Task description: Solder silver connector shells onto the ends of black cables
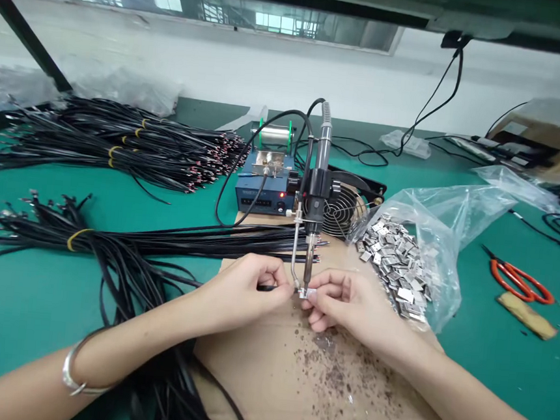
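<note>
My left hand (258, 290) pinches a black cable (266, 288) close to its end. In my right hand (338, 300), thumb and fingers grip a small metal connector (310, 294). Cable end and connector meet right under the tip of an upright soldering iron (308, 265), which is clamped in a stand. A thin solder feed tube (295, 250) comes down beside the iron to the same spot. Whether the cable end touches the connector is too small to tell. Behind stands a blue solder feeder (265, 192) with a lit red light and a solder spool (275, 134) on top.
Bundled black cables (150, 241) lie at the left, with more bundles (133, 141) behind. An open plastic bag (444, 270) of metal connectors (396, 259) is at the right, near orange-handled cutters (519, 280). A fan (343, 209) stands behind the iron. Brown spots mark the cardboard (265, 379).
</note>
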`<state>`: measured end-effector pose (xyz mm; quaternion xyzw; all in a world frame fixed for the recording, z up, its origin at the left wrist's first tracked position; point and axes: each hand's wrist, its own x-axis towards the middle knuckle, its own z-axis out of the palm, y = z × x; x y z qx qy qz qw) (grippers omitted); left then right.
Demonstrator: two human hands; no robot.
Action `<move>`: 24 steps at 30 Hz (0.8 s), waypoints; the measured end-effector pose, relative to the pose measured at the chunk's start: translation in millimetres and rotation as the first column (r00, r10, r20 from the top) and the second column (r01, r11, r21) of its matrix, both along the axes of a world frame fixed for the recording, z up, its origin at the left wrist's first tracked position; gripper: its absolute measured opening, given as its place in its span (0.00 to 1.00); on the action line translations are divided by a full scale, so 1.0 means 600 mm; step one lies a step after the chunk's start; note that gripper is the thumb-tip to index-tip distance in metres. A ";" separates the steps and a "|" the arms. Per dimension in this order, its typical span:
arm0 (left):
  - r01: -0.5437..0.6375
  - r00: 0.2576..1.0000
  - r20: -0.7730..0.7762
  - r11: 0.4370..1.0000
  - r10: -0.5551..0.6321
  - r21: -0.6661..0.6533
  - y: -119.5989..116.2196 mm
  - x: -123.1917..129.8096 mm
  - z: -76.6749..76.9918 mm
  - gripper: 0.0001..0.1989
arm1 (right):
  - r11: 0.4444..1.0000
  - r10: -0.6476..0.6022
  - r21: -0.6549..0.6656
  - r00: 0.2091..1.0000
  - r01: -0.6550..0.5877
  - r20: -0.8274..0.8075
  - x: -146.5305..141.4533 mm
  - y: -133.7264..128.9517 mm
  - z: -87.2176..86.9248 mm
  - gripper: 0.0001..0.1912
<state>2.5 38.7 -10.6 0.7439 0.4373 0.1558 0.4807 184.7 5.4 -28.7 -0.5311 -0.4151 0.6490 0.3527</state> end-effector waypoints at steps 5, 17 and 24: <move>0.020 0.996 0.088 0.999 -0.017 -0.038 -0.011 0.004 0.002 0.07 | 0.999 -0.031 -0.021 0.989 0.029 -0.141 -0.005 -0.010 -0.009 0.16; -0.019 0.998 0.065 0.997 0.024 -0.073 -0.017 0.005 0.007 0.07 | 0.997 -0.064 0.018 0.969 0.070 -0.237 0.002 -0.014 -0.018 0.12; -0.037 0.998 0.042 0.998 0.040 -0.055 -0.018 0.006 0.011 0.07 | 0.997 -0.064 0.021 0.968 0.071 -0.244 0.002 -0.015 -0.014 0.10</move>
